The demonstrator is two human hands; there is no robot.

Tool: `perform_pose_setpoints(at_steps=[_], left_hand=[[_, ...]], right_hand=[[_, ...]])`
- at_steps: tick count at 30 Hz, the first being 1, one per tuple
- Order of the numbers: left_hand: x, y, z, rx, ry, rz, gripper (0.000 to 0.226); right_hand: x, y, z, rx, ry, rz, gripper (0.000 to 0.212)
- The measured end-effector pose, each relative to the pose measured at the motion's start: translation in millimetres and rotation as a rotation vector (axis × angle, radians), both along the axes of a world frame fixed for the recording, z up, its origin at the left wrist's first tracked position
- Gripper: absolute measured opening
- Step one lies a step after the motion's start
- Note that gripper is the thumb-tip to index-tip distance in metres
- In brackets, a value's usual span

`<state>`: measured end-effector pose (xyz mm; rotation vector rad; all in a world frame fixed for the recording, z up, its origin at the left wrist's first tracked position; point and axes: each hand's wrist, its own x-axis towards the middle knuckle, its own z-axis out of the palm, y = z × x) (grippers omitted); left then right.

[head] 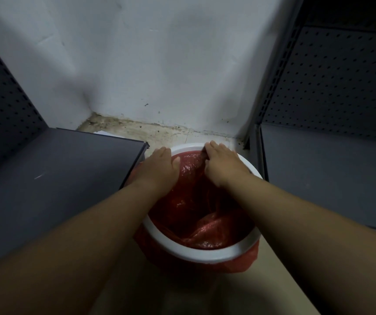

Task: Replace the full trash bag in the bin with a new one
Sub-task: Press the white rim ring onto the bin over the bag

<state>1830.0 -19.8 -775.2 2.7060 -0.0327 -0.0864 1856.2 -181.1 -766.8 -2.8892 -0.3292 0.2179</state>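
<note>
A round bin with a white rim ring stands on the floor between two shelving units. A red plastic trash bag lines the inside and folds out under the ring at the front. My left hand lies flat on the bin's left rim, fingers spread, thumb over the red bag. My right hand rests on the far right rim, its fingers curled down onto the bag's edge at the back. Whether that hand pinches the plastic is hidden.
A dark grey shelf juts in at the left, its corner close to the bin. Another grey shelf with a perforated back panel stands at the right. A white wall and stained floor strip lie behind.
</note>
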Motion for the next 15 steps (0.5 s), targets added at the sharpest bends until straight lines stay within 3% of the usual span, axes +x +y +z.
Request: perform_pose_setpoints(at_steps=[3, 10, 15], left_hand=[[1, 4, 1, 0.049, 0.038, -0.012, 0.055], [-51, 11, 15, 0.07, 0.098, -0.078, 0.121], [-94, 10, 24, 0.123, 0.284, -0.152, 0.139]], right_hand=[[5, 1, 10, -0.032, 0.075, 0.01, 0.051], [-66, -30, 40, -0.158, 0.208, 0.184, 0.117], [-111, -57, 41, -0.182, 0.397, 0.117, 0.128]])
